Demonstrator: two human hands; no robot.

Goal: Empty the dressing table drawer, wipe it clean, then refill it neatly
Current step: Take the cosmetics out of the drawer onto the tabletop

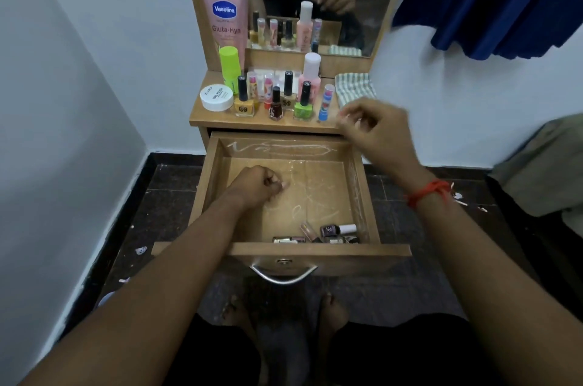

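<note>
Lying in open drawer (208,184): few nail polish bottles (334,231).

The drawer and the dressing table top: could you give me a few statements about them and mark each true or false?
1. The drawer is pulled open. True.
2. The drawer is completely empty. False: a few small bottles lie at its front right corner.
3. The left hand is inside the drawer, curled into a loose fist. True.
4. The right hand is holding the striped cloth. False: it hovers at the tabletop's right edge, and the cloth lies folded behind it.
5. The Vaseline tube lies flat in the drawer. False: it stands upright at the tabletop's back left, beside the mirror.
6. The nail polish bottles on the tabletop stand upright. True.
</note>
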